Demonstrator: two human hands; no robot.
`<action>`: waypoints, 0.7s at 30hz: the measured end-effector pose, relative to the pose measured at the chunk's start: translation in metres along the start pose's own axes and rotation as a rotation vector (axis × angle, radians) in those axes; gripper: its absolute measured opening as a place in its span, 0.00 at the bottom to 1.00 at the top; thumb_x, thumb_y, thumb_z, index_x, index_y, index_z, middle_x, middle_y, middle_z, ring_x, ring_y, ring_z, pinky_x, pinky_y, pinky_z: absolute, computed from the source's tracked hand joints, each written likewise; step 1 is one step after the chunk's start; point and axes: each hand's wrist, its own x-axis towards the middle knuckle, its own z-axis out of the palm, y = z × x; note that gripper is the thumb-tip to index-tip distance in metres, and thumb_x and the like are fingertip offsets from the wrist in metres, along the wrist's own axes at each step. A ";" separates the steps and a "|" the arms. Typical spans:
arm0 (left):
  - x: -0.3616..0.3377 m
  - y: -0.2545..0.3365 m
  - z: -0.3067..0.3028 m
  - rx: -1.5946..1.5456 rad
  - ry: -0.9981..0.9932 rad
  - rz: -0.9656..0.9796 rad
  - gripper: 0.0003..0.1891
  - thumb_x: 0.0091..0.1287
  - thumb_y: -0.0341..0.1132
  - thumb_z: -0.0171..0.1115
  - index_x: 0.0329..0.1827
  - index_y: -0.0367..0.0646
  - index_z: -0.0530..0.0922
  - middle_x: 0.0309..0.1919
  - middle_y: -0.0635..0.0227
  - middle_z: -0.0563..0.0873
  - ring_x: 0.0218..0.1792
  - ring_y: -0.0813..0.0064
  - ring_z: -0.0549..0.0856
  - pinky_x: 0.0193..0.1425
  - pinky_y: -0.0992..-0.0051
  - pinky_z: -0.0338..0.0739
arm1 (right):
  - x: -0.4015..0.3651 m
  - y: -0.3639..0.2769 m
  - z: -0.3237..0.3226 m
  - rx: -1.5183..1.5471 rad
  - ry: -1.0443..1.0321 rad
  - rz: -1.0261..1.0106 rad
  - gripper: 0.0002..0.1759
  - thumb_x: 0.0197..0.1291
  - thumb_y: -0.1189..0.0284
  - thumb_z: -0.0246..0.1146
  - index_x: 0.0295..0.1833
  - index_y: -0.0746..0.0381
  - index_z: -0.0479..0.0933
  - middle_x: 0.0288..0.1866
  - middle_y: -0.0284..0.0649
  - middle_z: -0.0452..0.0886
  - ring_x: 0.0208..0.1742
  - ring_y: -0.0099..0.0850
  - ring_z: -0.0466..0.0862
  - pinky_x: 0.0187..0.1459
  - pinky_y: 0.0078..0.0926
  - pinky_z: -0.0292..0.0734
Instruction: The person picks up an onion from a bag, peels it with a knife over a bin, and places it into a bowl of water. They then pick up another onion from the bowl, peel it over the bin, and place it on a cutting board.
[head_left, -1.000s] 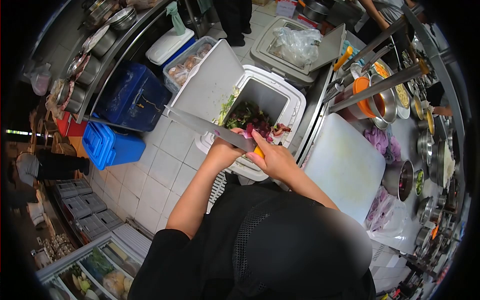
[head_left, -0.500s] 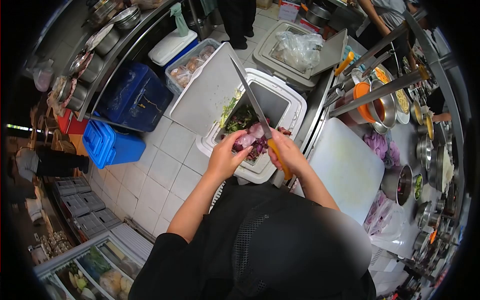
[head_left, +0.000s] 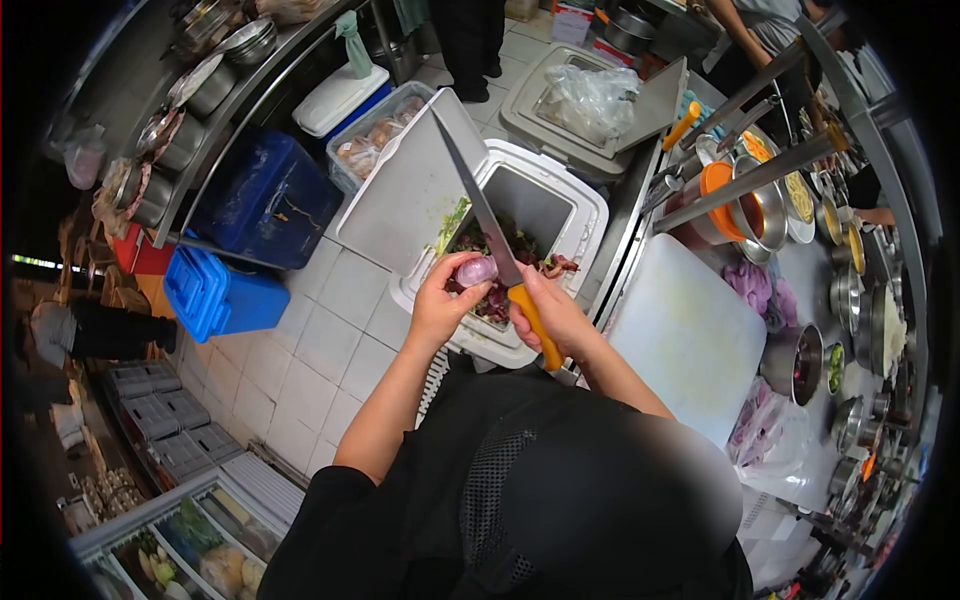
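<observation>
Onion (head_left: 477,270) in one hand, big blade in the other, right over the scrap bin, so here's the layout from where I'm standing. Biggest thing is the white cooler bin (head_left: 590,212) on the tiled floor, pushed up against the steel counter edge (head_left: 625,232), with its lid (head_left: 410,185) flipped open and leaning away to the left. It's already got a pile of scraps (head_left: 555,265), purple and green, in it. My guess is the person holds everything above that opening so trimmings drop straight in and not on the floor. On the counter to the right lies a white cutting board (head_left: 690,335), bare, with purple peels (head_left: 760,285) and metal bowls beyond it. Blue crates (head_left: 270,190) crowd the floor on the left and a grey bin (head_left: 590,95) sits behind, so there's not much room to step. The knife (head_left: 483,212) is long. The right hand (head_left: 550,315) is fisted tight round its orange handle, blade angled up and away from the body, probably for safety. The left hand (head_left: 440,305) has its fingers curled round the small purple onion, pinching it just beside the base of the blade. Can't tell if steel is touching it.
</observation>
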 end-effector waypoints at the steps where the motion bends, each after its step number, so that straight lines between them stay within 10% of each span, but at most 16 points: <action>1: 0.000 0.003 0.001 0.002 -0.012 -0.027 0.22 0.59 0.29 0.71 0.56 0.38 0.76 0.52 0.66 0.79 0.55 0.73 0.79 0.60 0.74 0.73 | -0.001 -0.002 0.002 0.001 0.003 -0.001 0.34 0.75 0.47 0.41 0.77 0.54 0.54 0.20 0.33 0.67 0.13 0.21 0.65 0.14 0.20 0.61; 7: -0.002 0.006 0.003 0.049 -0.006 0.025 0.19 0.60 0.29 0.70 0.54 0.38 0.76 0.53 0.63 0.81 0.53 0.73 0.81 0.59 0.72 0.75 | 0.000 -0.006 0.000 -0.048 -0.005 -0.016 0.31 0.75 0.46 0.41 0.73 0.55 0.59 0.20 0.33 0.68 0.14 0.21 0.66 0.14 0.19 0.62; 9: -0.006 0.013 0.008 -0.059 0.018 0.030 0.19 0.60 0.29 0.70 0.54 0.38 0.76 0.53 0.63 0.81 0.54 0.73 0.80 0.59 0.72 0.75 | 0.002 -0.006 -0.004 -0.067 0.102 0.042 0.33 0.72 0.41 0.42 0.39 0.62 0.72 0.16 0.33 0.66 0.11 0.22 0.65 0.13 0.20 0.61; 12: -0.005 0.017 0.010 -0.232 0.006 0.018 0.20 0.62 0.29 0.68 0.56 0.38 0.74 0.54 0.62 0.81 0.54 0.72 0.81 0.60 0.72 0.75 | 0.011 0.003 -0.026 -0.014 0.121 0.057 0.33 0.72 0.41 0.43 0.25 0.59 0.65 0.13 0.32 0.64 0.11 0.22 0.65 0.12 0.20 0.61; 19: 0.005 0.002 0.007 -0.721 0.039 -0.228 0.20 0.66 0.27 0.63 0.59 0.43 0.68 0.59 0.59 0.80 0.54 0.71 0.81 0.52 0.71 0.79 | 0.021 0.015 -0.026 -0.217 0.238 -0.028 0.27 0.74 0.46 0.43 0.39 0.60 0.70 0.17 0.33 0.67 0.12 0.22 0.67 0.12 0.21 0.61; 21: 0.007 0.001 0.003 -0.771 0.033 -0.240 0.20 0.66 0.28 0.63 0.59 0.43 0.69 0.58 0.60 0.80 0.54 0.71 0.80 0.51 0.72 0.78 | 0.024 0.018 -0.028 -0.249 0.245 -0.008 0.29 0.75 0.48 0.43 0.68 0.57 0.67 0.18 0.33 0.68 0.12 0.22 0.67 0.13 0.21 0.62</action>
